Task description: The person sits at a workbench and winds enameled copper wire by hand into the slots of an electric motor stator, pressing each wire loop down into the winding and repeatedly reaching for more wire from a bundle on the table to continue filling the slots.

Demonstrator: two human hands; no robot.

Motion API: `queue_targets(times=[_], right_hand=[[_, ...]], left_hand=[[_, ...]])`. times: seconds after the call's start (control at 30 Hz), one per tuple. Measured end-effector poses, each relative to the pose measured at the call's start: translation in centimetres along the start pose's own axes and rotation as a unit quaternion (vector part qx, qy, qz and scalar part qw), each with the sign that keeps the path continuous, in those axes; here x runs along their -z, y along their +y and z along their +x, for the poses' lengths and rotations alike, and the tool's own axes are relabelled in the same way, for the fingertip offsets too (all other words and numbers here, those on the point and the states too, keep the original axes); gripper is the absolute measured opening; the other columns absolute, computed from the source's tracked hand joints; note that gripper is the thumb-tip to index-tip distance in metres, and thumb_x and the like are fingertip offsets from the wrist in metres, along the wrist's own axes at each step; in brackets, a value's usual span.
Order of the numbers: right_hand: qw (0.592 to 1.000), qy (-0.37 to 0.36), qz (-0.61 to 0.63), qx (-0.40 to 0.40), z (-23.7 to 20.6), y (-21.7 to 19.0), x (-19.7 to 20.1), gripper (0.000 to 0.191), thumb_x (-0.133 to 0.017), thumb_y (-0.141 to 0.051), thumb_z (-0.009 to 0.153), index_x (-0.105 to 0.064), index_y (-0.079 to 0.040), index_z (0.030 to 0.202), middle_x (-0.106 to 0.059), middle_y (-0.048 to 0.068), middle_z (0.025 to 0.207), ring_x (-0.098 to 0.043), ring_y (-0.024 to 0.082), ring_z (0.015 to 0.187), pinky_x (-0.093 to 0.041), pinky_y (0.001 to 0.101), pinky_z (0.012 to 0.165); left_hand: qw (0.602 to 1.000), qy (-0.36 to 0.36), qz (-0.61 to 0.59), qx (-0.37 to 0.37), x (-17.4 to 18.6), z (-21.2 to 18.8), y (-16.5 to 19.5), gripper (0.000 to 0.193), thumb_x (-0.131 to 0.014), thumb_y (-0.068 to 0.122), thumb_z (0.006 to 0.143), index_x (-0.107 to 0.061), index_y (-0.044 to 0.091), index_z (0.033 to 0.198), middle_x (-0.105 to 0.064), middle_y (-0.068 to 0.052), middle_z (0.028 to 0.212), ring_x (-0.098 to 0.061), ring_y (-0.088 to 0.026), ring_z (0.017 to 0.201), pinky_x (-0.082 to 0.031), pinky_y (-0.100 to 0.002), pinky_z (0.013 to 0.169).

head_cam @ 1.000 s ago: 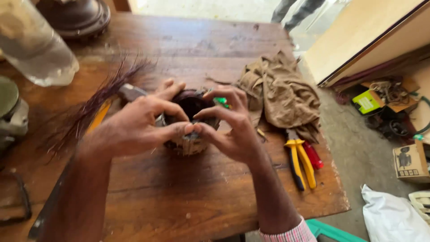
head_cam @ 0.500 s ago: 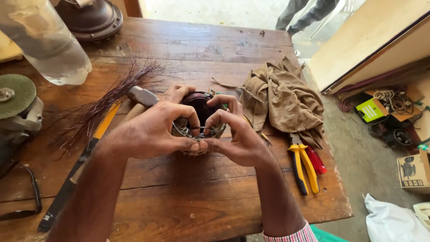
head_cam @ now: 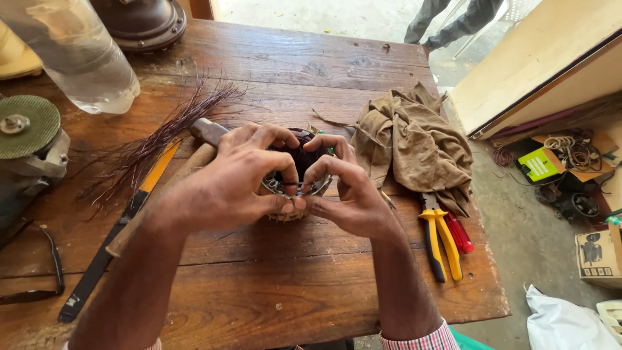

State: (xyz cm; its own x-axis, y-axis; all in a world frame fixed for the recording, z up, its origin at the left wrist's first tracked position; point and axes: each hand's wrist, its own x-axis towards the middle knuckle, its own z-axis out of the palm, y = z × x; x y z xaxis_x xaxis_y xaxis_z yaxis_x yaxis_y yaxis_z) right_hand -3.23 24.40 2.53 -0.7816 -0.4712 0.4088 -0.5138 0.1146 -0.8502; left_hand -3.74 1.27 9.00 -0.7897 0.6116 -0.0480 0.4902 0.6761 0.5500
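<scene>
Head view, hands outward.

1. Left hand [head_cam: 243,178]: curled over the left side of a round motor stator [head_cam: 298,178], fingers arched across its top, thumb pressed against the near rim.
2. Right hand [head_cam: 346,194]: wrapped round the right side of the same stator, fingertips meeting the left hand's over the middle, thumb on the near rim. Both hands pinch the stator between them; neither is nearer than the other.
3. Motor stator: dark copper windings inside a metal ring, resting on the worktop [head_cam: 259,291] at its centre, its open bore facing upward toward the camera.
4. Hammer [head_cam: 175,185]: at 9 o'clock from the hands, head just beside the left knuckles, wooden handle running toward 7 o'clock.
5. Hacksaw blade holder [head_cam: 113,243]: yellow and black, alongside the hammer handle.
6. Loose copper wire strands [head_cam: 155,146]: fanned at 10 o'clock.
7. Brown cloth [head_cam: 414,139]: crumpled at 2 o'clock.
8. Yellow-handled pliers [head_cam: 440,240] and red-handled screwdriver [head_cam: 460,233]: at 4 o'clock, near the worktop's edge.
9. Plastic bottle [head_cam: 78,55]: at 11 o'clock, far corner.
10. Angle grinder [head_cam: 29,142]: green disc, left edge.
</scene>
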Motion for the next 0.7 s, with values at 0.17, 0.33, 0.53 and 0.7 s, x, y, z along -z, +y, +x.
queue_targets(times=[0.17,0.33,0.53,0.7], right_hand=[[0.999,-0.015,-0.036,-0.009,-0.02,-0.04,0.25,0.036,-0.087,-0.034,0.084,-0.065,-0.011,0.102,-0.048,0.010,0.140,-0.041,0.027,0.142,-0.034,0.0482,0.122],[0.999,-0.037,-0.030,-0.008,-0.11,-0.16,0.45,0.033,-0.079,-0.034,0.088,-0.064,-0.011,0.104,-0.049,0.010,0.142,-0.038,0.027,0.144,-0.028,0.0476,0.125],[0.999,-0.033,0.010,-0.034,-0.08,-0.15,0.39,0.027,-0.082,-0.026,0.090,-0.061,-0.011,0.101,-0.046,0.009,0.142,-0.036,0.025,0.141,-0.030,0.0474,0.121],[0.998,-0.021,0.041,-0.045,-0.02,-0.17,0.15,0.023,-0.082,-0.018,0.087,-0.063,-0.010,0.098,-0.046,0.009,0.141,-0.036,0.024,0.140,-0.030,0.0458,0.120]], left_hand=[[0.997,0.006,-0.027,-0.072,0.17,0.04,-0.64,0.031,-0.085,0.043,0.082,-0.074,0.015,0.090,-0.040,-0.014,0.155,-0.028,-0.035,0.143,-0.021,-0.059,0.115],[0.993,-0.042,-0.107,-0.030,-0.02,0.34,-0.49,0.025,-0.077,0.035,0.085,-0.069,0.012,0.092,-0.061,-0.006,0.120,-0.054,-0.022,0.123,-0.033,-0.054,0.116],[0.990,-0.055,-0.126,-0.009,0.22,0.43,-0.43,0.017,-0.075,0.026,0.086,-0.069,0.013,0.096,-0.069,-0.001,0.095,-0.066,-0.015,0.107,0.000,-0.059,0.126],[0.984,-0.072,-0.162,-0.021,0.23,0.44,-1.19,0.015,-0.071,0.025,0.094,-0.072,0.014,0.103,-0.070,0.000,0.099,-0.065,-0.015,0.108,-0.005,-0.059,0.115]])
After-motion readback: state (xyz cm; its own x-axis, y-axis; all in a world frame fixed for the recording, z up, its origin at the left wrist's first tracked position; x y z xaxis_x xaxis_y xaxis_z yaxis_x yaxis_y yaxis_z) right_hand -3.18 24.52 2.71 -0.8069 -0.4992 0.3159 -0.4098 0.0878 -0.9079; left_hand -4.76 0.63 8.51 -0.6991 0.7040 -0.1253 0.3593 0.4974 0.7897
